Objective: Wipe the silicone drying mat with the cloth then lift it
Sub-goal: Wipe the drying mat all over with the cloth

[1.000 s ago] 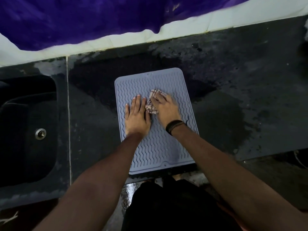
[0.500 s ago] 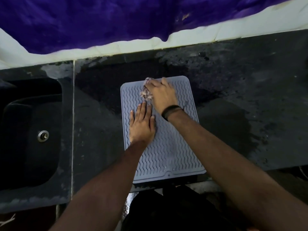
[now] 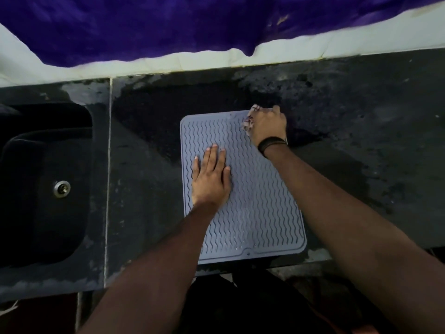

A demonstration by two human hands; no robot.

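Note:
A grey silicone drying mat (image 3: 260, 208) with wavy ridges lies flat on the dark counter, its near edge at the counter's front. My left hand (image 3: 210, 177) rests flat on the mat's left middle, fingers straight and together, palm down. My right hand (image 3: 267, 127), a dark band on its wrist, is at the mat's far right corner, closed on a small crumpled checked cloth (image 3: 249, 120). Only the cloth's left part shows past the fingers.
A dark sink (image 3: 45, 186) with a metal drain (image 3: 62, 188) lies left of the mat. The dark counter (image 3: 361, 141) is wet and blotchy to the right. A white tiled strip (image 3: 192, 61) and purple fabric (image 3: 168, 25) run along the back.
My right hand has carried the cloth from the mat's middle up to its far edge, then right to the far right corner. My left hand stays pressed on the mat.

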